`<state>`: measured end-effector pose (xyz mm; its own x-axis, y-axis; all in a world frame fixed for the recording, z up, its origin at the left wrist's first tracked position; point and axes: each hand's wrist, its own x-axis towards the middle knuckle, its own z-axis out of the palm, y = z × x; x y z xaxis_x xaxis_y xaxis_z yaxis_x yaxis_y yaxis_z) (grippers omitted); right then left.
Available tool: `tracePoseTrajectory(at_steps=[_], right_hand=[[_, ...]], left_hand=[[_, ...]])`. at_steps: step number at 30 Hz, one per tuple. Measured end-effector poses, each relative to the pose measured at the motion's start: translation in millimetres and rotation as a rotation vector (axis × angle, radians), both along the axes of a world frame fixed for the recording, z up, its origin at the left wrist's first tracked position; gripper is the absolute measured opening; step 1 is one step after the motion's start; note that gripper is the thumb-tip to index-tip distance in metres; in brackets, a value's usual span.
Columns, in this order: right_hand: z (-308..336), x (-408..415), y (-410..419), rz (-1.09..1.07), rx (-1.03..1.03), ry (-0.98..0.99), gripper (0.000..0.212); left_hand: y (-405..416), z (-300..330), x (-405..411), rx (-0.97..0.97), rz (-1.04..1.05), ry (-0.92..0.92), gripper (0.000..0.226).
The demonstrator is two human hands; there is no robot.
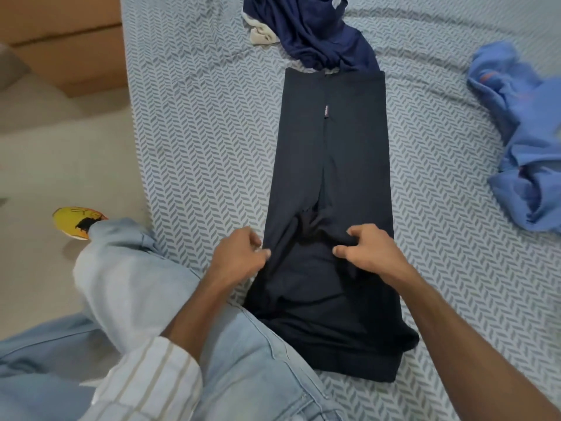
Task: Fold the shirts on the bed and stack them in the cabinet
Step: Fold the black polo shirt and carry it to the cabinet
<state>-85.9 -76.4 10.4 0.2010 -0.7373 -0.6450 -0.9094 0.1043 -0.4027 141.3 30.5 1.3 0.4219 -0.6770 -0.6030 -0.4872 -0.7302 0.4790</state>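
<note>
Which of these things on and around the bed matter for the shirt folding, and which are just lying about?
Part of the job: dark shirt, both hands gripping it, navy shirt, light blue shirt, bed.

Lying about: yellow shoe, cardboard box.

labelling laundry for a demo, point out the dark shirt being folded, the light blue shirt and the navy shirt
dark shirt [334, 141]: head view, on its flat upper panel
light blue shirt [525, 141]: head view, on its crumpled middle
navy shirt [315, 31]: head view, on its bunched middle
</note>
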Motion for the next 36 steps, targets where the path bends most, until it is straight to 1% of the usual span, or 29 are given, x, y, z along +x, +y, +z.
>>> tracePoseTrajectory(at_steps=[2,5,6,7,9,11,13,14,16,19,21,22,23,24,26,27,28,29,30,31,32,34,36], right_hand=[[4,-6,-1,-0.122,0.04,-0.214,0.017],[12,-15,1,-0.375,0.112,-0.604,0.01],[16,-19,2,-0.444,0.145,-0.696,0.004],[18,-22,4,-0.493,0.177,-0.737,0.001],[18,-28,14,-0.537,0.197,-0.686,0.007],[10,-34,21,-0.535,0.192,-0.541,0.014],[5,-37,28,-0.49,0.225,-0.424,0.023],[3,-38,31,-0.487,0.253,-0.415,0.028],[2,-40,34,-0.525,0.312,-0.466,0.039],[5,-43,33,-0.514,0.34,-0.506,0.045],[3,-46,31,-0.525,0.27,-0.496,0.045],[2,-47,31,-0.513,0.199,-0.45,0.045],[0,-49,31,-0.476,0.099,-0.363,0.046],[-1,-49,33,-0.392,-0.026,-0.225,0.051],[-6,-48,44,-0.12,-0.354,0.08,0.066],[-8,-46,53,0.027,-0.54,0.181,0.07],[-8,-43,63,0.172,-0.701,0.201,0.07],[-7,-38,72,0.305,-0.806,0.138,0.069],[-6,-33,82,0.425,-0.838,0.017,0.067],[-7,-28,91,0.544,-0.816,-0.091,0.065],[-8,-22,101,0.675,-0.771,-0.145,0.066],[-15,-11,115,0.906,-0.686,-0.13,0.067],[-23,1,121,1.002,-0.647,-0.109,0.062]], left_hand=[[10,0,-4,0.053,-0.055,0.026,0.024],[23,3,-10,0.088,-0.113,0.076,0.034],[27,4,-11,0.1,-0.123,0.088,0.033],[29,3,-11,0.114,-0.127,0.096,0.032],[36,6,-11,0.119,-0.118,0.115,0.026],[40,7,-11,0.105,-0.083,0.144,0.018],[44,8,-11,0.104,-0.073,0.166,0.015],[47,9,-10,0.112,-0.076,0.182,0.017],[52,9,-10,0.122,-0.09,0.222,0.027],[58,10,-8,0.121,-0.108,0.225,0.041],[60,9,-7,0.102,-0.104,0.22,0.042],[61,8,-6,0.097,-0.096,0.216,0.04],[62,7,-6,0.1,-0.096,0.206,0.037],[63,6,-7,0.112,-0.114,0.188,0.033],[64,5,-8,0.154,-0.192,0.144,0.026],[63,5,-9,0.177,-0.228,0.129,0.027],[64,5,-10,0.199,-0.259,0.118,0.031],[64,6,-11,0.22,-0.292,0.103,0.036],[65,7,-13,0.236,-0.327,0.077,0.039],[65,9,-15,0.252,-0.357,0.051,0.04],[67,9,-16,0.264,-0.38,0.026,0.038],[69,11,-18,0.278,-0.398,-0.012,0.027],[70,12,-18,0.288,-0.39,-0.015,0.02]])
